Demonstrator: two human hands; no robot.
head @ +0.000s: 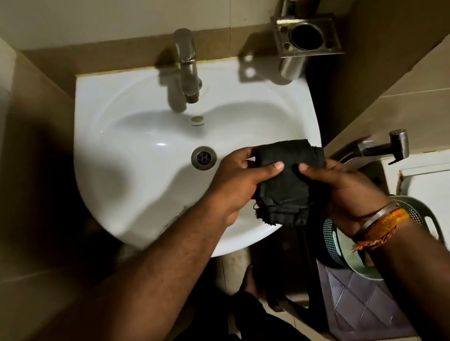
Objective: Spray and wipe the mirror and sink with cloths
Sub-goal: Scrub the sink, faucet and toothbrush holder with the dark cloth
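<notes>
Both hands hold one black cloth [285, 180] over the near right edge of the sink [136, 186]. The left hand [238, 183] pinches the cloth's left side, thumb on top and fingers curled round the fold. The right hand [340, 186], with a metal bangle and orange thread band [381, 228] at its wrist, grips the right side, its thumb pressing on the cloth's upper face. The cloth looks folded or bunched, with a frayed edge hanging toward the near rim.

Below the right wrist, on the floor beside the pedestal, sits a green perforated basket [423, 213] on a dark patterned stool or bin [359, 306]; I cannot tell which.

Farther in, the drain [203, 158] lies at the basin's middle, just left of the left hand. The faucet [188, 65] stands at the far edge, and a steel tumbler holder [307, 32] is fixed to the wall past the far right corner. A health faucet sprayer [393, 143] hangs on the right wall.

No spray bottle and no mirror show here. My judgement is that the step in hand is readying the cloth, folding it into a pad, for wiping the sink. The next move calls for one hand to take the pad alone, press it flat to the basin and sweep from the rim down toward the drain.
</notes>
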